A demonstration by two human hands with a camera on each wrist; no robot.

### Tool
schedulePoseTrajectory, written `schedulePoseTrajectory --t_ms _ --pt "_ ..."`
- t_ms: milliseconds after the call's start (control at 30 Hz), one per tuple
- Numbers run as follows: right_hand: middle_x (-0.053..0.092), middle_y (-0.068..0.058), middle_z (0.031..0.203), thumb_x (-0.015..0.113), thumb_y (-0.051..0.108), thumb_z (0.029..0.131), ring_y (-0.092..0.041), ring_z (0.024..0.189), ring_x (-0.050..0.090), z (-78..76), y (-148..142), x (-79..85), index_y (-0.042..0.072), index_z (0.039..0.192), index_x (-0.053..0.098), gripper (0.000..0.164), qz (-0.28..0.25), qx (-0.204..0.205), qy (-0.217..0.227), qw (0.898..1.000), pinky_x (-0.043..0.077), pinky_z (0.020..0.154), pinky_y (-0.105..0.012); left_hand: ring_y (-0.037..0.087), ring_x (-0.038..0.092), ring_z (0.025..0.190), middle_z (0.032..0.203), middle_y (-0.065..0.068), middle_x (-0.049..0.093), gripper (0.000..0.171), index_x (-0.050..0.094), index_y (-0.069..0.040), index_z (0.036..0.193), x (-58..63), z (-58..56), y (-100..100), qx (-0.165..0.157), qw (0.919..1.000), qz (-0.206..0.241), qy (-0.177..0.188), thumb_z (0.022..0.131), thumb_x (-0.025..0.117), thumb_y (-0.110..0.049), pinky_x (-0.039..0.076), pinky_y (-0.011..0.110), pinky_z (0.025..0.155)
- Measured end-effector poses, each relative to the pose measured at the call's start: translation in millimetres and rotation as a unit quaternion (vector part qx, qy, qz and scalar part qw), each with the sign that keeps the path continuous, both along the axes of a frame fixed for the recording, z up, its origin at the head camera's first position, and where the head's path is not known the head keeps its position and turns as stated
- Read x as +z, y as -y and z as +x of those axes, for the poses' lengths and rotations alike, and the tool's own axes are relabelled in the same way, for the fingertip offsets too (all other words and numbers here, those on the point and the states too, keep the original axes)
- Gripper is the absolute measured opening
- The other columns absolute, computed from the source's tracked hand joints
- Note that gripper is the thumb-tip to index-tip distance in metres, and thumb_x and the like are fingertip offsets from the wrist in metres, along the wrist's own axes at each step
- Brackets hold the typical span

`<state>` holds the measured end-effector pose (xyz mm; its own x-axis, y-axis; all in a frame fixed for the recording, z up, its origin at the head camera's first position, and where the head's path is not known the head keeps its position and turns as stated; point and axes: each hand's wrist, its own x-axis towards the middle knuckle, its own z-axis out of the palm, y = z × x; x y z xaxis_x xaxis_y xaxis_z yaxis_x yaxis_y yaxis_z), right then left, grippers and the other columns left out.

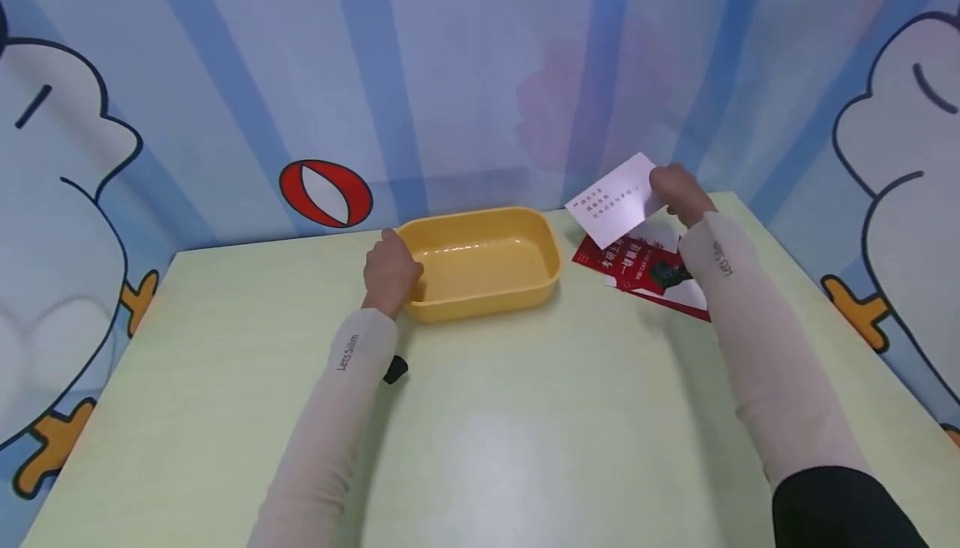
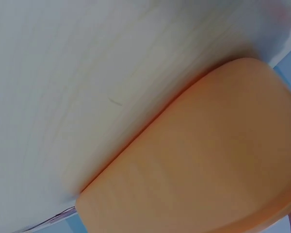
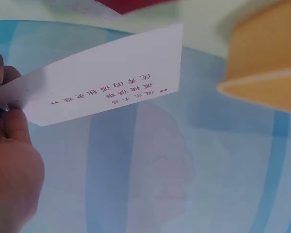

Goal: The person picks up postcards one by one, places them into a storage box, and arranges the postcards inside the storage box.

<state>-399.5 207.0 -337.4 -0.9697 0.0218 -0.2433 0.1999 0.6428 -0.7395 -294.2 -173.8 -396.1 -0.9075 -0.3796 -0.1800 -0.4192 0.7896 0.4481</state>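
A yellow rectangular tray (image 1: 480, 302) stands at the back middle of the table, with nothing seen inside. My left hand (image 1: 392, 271) grips its left end, thumb over the rim. In the left wrist view the side wall of the tray (image 2: 194, 155) fills the lower right. My right hand (image 1: 681, 191) pinches a white card (image 1: 617, 198) with printed red characters, raised to the right of the tray. Thumb and fingers of the right hand (image 3: 14, 160) hold one end of the card (image 3: 111, 73). Below it on the table lie red and white printed cards (image 1: 626, 263), partly hidden by the right wrist.
The pale table (image 1: 480, 431) ends at a blue striped backdrop (image 1: 465, 73) behind and at both sides. Cartoon figures and a red and white ball (image 1: 326, 193) are printed on it. A black strap piece (image 1: 395, 369) shows at the left wrist.
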Motion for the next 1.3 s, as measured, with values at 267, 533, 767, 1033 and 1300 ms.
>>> schedulePoseTrajectory --t_ms 267,533,767,1033,1300 --pt "0.047 -0.025 0.14 0.034 0.015 0.096 -0.027 0.101 0.051 10.3 9 4.3 -0.005 0.143 0.04 0.052 -0.06 0.0 -0.016 0.998 0.042 0.065 -0.025 0.032 0.06 0.103 0.118 0.021 0.058 0.053 0.034 0.002 0.134 2.8 -1.3 6 0.001 0.9999 0.006 0.011 0.091 0.06 -0.015 0.054 0.043 0.098" --pt "0.045 -0.021 0.146 0.037 0.018 0.096 -0.034 0.121 0.049 8.4 28 -13.0 0.001 0.146 0.038 0.053 -0.092 -0.048 0.006 0.995 0.043 0.108 -0.049 0.032 0.061 0.103 0.118 0.021 0.059 0.053 0.034 0.002 0.134 3.1 -2.4 17 0.022 0.9997 0.002 0.014 0.091 0.06 -0.016 0.055 0.043 0.096" --pt "0.046 -0.019 0.146 0.044 0.019 0.094 -0.034 0.12 0.05 7.4 35 -30.7 0.003 0.146 0.038 0.055 -0.097 -0.101 -0.003 0.99 0.045 0.107 -0.048 0.032 0.06 0.107 0.121 0.021 0.059 0.059 0.031 0.003 0.139 0.4 -5.8 18 0.021 0.9997 0.004 0.013 0.091 0.06 -0.016 0.053 0.043 0.099" --pt "0.048 -0.019 0.143 0.045 0.021 0.094 -0.035 0.118 0.05 14.8 38 -41.2 0.003 0.146 0.04 0.055 -0.107 -0.102 -0.021 0.989 0.046 0.106 -0.05 0.031 0.059 0.106 0.123 0.021 0.057 0.059 0.03 0.001 0.139 -8.1 -9.3 18 0.029 0.9994 0.014 0.017 0.092 0.06 -0.016 0.053 0.043 0.099" --pt "0.05 -0.023 0.139 0.039 0.021 0.094 -0.032 0.111 0.05 21.6 50 -42.3 -0.002 0.139 0.045 0.051 -0.113 -0.103 -0.03 0.988 0.046 0.102 -0.048 0.031 0.06 0.107 0.123 0.02 0.057 0.058 0.031 0.001 0.139 -3.9 -12.7 20 0.025 0.9996 0.012 0.009 0.092 0.06 -0.017 0.053 0.043 0.099"
